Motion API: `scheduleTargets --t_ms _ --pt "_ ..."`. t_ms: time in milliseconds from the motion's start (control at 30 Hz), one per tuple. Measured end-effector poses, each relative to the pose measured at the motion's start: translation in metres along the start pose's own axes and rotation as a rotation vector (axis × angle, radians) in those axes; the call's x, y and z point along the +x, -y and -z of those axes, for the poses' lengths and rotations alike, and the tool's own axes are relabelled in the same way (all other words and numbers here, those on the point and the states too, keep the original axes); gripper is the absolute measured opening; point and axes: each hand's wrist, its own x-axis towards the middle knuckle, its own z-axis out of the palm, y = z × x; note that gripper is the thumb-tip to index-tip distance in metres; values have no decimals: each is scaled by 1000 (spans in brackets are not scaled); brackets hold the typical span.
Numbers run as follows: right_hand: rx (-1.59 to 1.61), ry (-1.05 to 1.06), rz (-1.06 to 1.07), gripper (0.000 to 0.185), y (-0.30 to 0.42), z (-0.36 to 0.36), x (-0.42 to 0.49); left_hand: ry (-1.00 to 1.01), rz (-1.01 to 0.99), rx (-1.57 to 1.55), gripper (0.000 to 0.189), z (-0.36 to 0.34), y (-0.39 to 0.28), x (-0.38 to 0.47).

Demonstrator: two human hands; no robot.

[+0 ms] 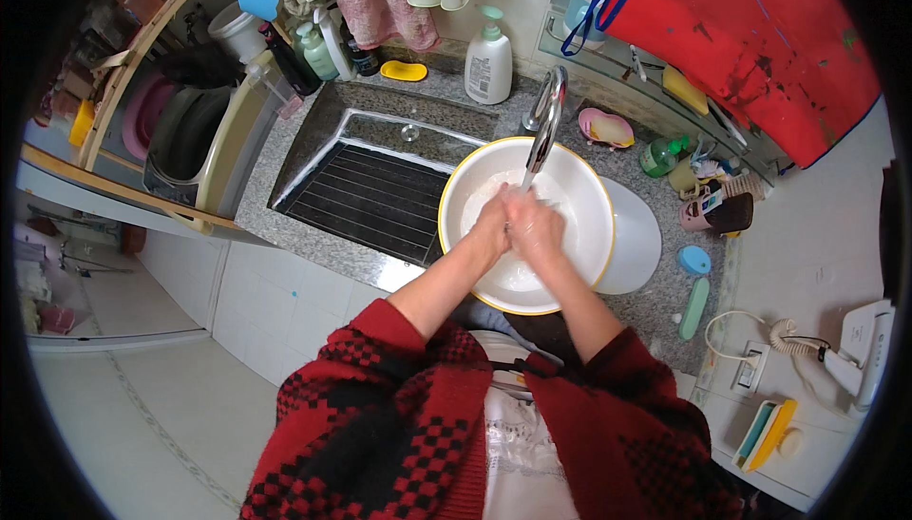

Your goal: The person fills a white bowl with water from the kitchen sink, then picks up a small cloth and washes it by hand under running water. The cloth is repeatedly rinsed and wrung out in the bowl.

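Both hands are held together over a white basin with a yellow rim point(590, 192), under a thin stream of water from the chrome faucet point(553, 110). My left hand point(491, 221) presses against my right hand point(536, 224), which is wet and slightly blurred. The touching palms and some fingers are hidden, so whether anything lies between them does not show. Some water is in the bottom of the basin. A pink soap dish point(605, 128) with a pale bar of soap sits right of the faucet.
Left of the basin is a granite sink with a black slatted board point(363, 196). A white pump bottle point(489, 64) stands behind. To the right are a green bottle point(661, 157), a brush point(734, 212), a blue round case point(694, 260) and a green case point(693, 308).
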Motion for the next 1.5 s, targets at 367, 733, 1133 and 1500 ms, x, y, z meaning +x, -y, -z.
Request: scheduleTargets --t_ms 367,733,1133,1500 --pt "887 374 -162 37 -55 43 33 288 51 456 54 -32 -46 -37" --pt "526 41 324 28 16 32 -32 132 36 -126 70 16 -7 3" --pt "344 83 -462 30 -92 -22 49 -320 -106 47 37 8 12 19" --pt "681 -22 150 32 42 5 -45 299 61 -137 63 18 -12 -5"
